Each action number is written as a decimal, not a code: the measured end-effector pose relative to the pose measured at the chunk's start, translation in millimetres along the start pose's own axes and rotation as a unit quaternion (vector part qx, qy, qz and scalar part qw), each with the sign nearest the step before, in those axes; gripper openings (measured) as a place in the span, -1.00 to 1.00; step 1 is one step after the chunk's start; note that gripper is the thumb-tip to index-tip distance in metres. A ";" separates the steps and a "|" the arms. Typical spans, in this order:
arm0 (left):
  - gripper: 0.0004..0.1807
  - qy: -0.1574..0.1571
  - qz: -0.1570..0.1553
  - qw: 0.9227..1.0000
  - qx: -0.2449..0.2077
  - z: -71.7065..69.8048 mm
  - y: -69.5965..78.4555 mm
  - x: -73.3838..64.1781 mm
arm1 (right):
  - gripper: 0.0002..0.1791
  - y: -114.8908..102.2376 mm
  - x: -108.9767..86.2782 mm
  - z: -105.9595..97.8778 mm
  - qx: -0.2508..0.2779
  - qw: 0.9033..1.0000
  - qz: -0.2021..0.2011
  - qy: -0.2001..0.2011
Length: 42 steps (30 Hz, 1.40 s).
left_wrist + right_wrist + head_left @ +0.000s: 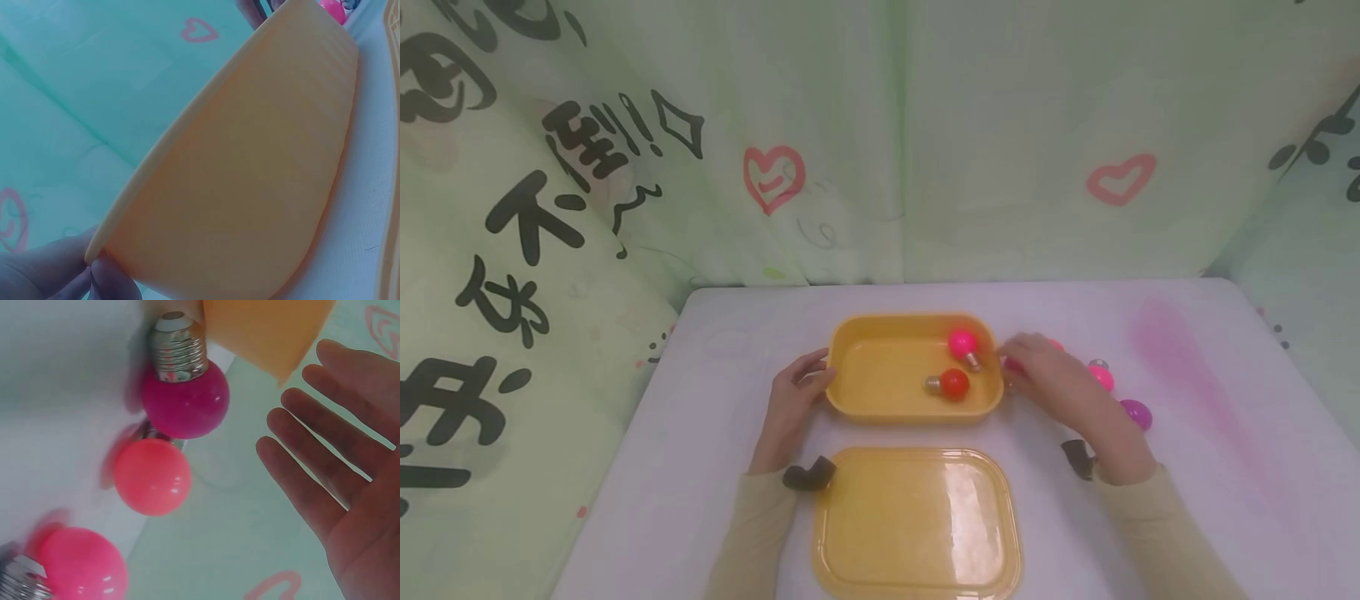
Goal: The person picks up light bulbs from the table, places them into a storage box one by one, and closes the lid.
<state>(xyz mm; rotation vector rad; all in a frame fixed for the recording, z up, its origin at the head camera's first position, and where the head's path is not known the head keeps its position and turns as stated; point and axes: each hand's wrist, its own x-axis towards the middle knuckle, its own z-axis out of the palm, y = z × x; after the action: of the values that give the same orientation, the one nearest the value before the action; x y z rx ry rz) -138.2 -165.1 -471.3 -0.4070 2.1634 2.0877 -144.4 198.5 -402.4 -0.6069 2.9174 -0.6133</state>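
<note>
A yellow plastic box [880,414] sits on the table, with a pink light bulb [962,343] and a red light bulb [954,384] lying inside at its right part. My left hand [792,408] pinches the box's left rim between thumb and fingers, as the left wrist view shows close up on the box wall [244,169]. By the box's right end is my right hand [1052,379], its fingers [337,428] nearly straight and holding nothing. Close to it lie a magenta bulb [187,403], a coral bulb [153,478] and another pink bulb [84,565].
A yellow lid [910,525] lies flat in front of the box, close to the left wrist. Farther right is a purple bulb [1137,414], partly behind the right forearm. A curtain [1000,125] with drawn hearts and writing hangs along the back and sides of the white table [700,500].
</note>
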 end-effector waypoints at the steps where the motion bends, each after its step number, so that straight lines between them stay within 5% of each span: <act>1: -0.57 0.001 0.000 1.000 0.000 0.0 -0.1 0.2 | -0.70 1.4 -0.2 0.5 0.001 1.000 0.001 -0.001; 15: -0.56 0.009 -0.003 1.000 0.003 0.5 -2.0 0.5 | -0.63 10.7 -2.6 4.7 0.003 1.000 0.014 -0.013; 42: -0.57 0.008 0.007 1.000 -0.019 1.2 -1.1 0.6 | -0.69 24.1 -2.2 15.6 -0.005 0.999 -0.045 0.028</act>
<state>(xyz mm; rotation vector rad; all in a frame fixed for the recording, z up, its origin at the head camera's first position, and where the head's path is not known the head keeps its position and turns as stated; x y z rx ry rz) -138.7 -164.0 -472.6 -0.4157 2.1445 2.1423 -148.4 213.9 -426.4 -0.7385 2.9596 -0.6364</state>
